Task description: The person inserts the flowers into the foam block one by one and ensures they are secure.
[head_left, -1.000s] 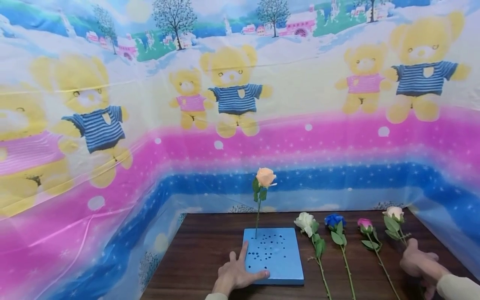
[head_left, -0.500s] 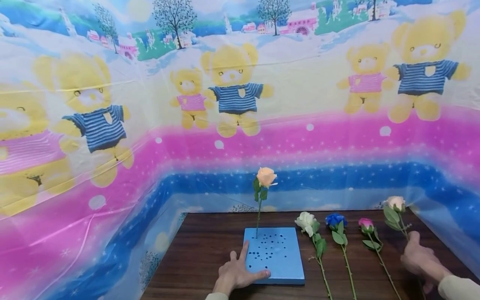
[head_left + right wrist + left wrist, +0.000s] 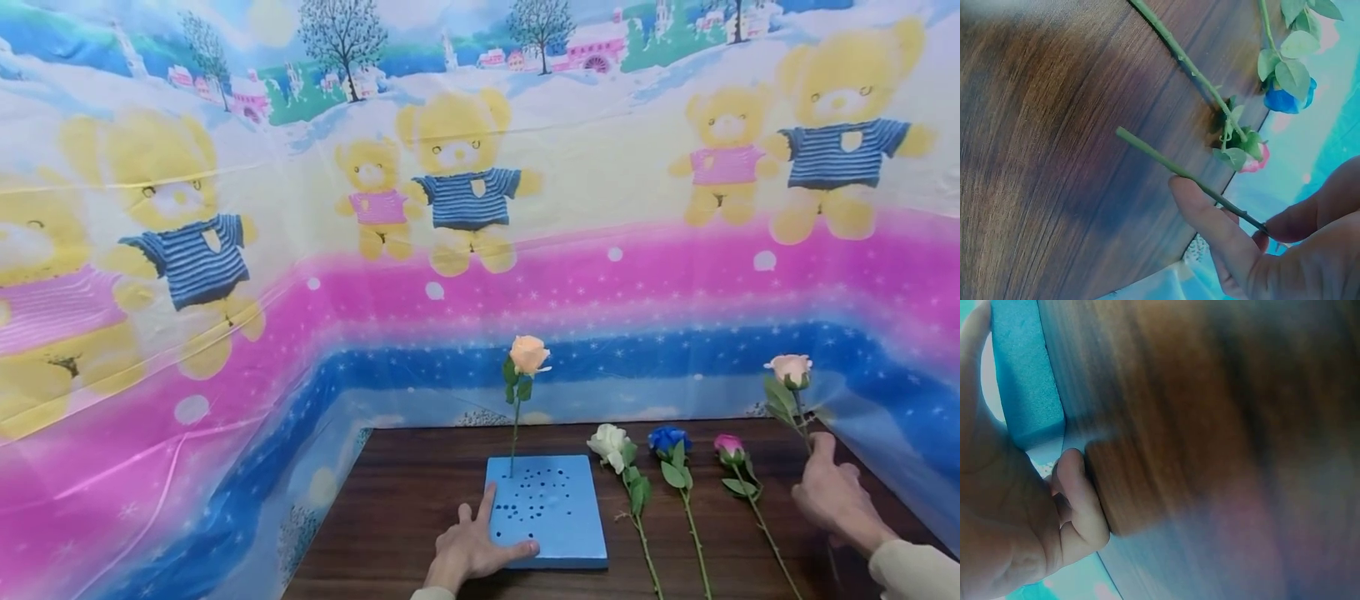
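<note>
In the head view my left hand rests on the near left corner of a blue foam block full of small holes, thumb and fingers spread along its edges. An orange rose stands upright in the block's far left part. At the right, my right hand pinches the stem of a pale pink rose, its bloom up and raised off the table. The right wrist view shows that green stem between thumb and fingers, its cut end free above the wood.
A white rose, a blue rose and a bright pink rose lie side by side on the dark wooden table, between the block and my right hand. A printed bear curtain hangs behind the table.
My right hand has moved up, lifting the pale pink rose from the table and tipping it more upright. The left hand and the block have stayed in place.
</note>
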### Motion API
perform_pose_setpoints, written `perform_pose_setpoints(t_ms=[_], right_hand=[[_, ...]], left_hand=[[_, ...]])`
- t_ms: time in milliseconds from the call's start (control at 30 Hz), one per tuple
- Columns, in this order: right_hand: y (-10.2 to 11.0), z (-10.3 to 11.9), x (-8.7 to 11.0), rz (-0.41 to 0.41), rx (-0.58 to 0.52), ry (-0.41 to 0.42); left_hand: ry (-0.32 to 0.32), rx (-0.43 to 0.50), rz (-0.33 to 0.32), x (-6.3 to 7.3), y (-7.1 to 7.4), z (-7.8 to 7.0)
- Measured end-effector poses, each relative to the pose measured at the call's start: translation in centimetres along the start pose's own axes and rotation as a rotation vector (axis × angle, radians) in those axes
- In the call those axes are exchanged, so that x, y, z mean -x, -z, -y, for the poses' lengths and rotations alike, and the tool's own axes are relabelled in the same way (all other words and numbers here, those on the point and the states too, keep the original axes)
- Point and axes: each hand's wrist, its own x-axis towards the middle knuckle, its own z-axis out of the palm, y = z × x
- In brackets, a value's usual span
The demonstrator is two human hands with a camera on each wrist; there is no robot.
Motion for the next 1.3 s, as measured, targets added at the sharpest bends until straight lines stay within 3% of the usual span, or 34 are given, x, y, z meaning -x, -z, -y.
perform_pose_setpoints(t_ms=[133, 467, 667, 1067, 1300], right_hand=[[0.3, 0.7, 0.2, -0.043, -0.001, 0.039], [0.5, 2.0, 0.4, -0.289, -0.016, 0.185], [0.2, 2.6, 0.5, -0.362, -0.033, 0.251], [-0.9, 3.5, 0.1, -0.380, -0.042, 0.347], [-1.5, 4.8, 0.4, -0.375, -0.038, 0.340]], left_hand=[[0.004, 0.004, 0.002, 0.0, 0.0, 0.1], [-0.003, 0.002, -0.010, -0.1, 0.1, 0.2], [-0.007, 0.016, -0.007, -0.1, 0.2, 0.2], [0.010, -0.002, -0.005, 0.0, 0.0, 0.2], [0.018, -0.007, -0.004, -0.2, -0.2, 0.2]])
